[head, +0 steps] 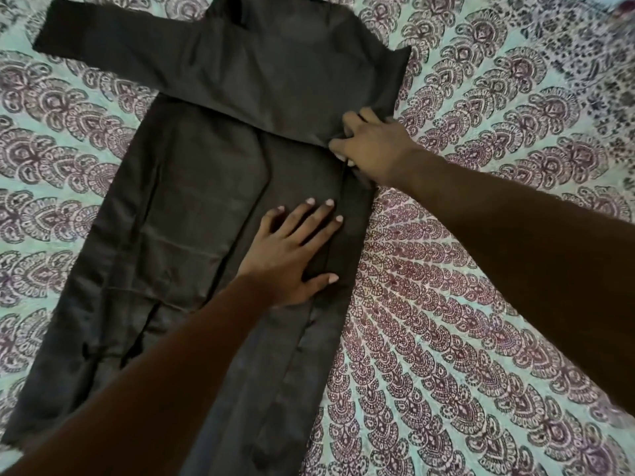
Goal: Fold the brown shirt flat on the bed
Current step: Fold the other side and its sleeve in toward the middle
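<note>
The long dark brown shirt point(192, 187) lies spread on the bed, collar at the top, hem toward me at the bottom left. One sleeve stretches out to the upper left; the right side is folded in over the body. My left hand point(295, 252) presses flat on the folded right panel with fingers spread. My right hand point(369, 146) sits at the shirt's right edge near the waist, fingers curled and pinching the end of the folded-over cloth.
The bed is covered by a pale green sheet point(464, 304) with a purple paisley pattern. It shows on both sides of the shirt, with more room on the right. A blurred darker print lies at the top right point(584, 46).
</note>
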A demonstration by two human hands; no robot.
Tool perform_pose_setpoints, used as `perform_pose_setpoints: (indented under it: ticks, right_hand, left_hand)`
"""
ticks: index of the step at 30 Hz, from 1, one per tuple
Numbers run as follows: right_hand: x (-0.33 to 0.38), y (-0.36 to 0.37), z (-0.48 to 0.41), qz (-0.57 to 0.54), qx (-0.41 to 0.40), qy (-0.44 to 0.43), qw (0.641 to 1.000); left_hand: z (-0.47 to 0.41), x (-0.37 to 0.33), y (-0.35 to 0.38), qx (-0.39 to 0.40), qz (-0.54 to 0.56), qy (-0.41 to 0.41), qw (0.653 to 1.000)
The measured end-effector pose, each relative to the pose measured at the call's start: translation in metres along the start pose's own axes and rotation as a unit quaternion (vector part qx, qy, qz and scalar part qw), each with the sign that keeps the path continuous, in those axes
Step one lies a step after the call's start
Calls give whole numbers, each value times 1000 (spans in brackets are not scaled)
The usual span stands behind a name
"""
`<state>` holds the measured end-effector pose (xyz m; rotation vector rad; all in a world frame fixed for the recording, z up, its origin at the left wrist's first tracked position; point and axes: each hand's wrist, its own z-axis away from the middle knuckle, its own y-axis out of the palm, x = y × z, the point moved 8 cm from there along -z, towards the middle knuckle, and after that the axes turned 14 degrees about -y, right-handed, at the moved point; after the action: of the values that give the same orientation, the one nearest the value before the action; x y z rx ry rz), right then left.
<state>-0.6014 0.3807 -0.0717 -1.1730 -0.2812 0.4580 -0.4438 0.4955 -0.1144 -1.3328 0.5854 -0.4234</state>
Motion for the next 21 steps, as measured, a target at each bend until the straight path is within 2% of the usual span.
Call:
perform_pose_setpoints:
  ticks: [2, 4, 10, 15, 21]
  right_hand:
    - [-7, -4, -3, -53, -9, -25, 998]
    - [-22, -10, -3, -113, -28, -7, 993]
    - [-94, -26, -16, -128, -89, 171, 973]
    - [-138, -23, -32, -165, -83, 256, 949]
    - [-157, -24, -39, -217, -31, 236, 947]
  left_hand:
    - [-1, 1, -1, 7, 3, -2, 1000]
    - [-2, 1, 0, 12, 5, -1, 1000]
    - [-5, 3, 0, 16, 20, -13, 1000]
    - [-6, 4, 0, 18, 32, -16, 999]
    - [-7, 2, 0, 25, 39, -15, 999]
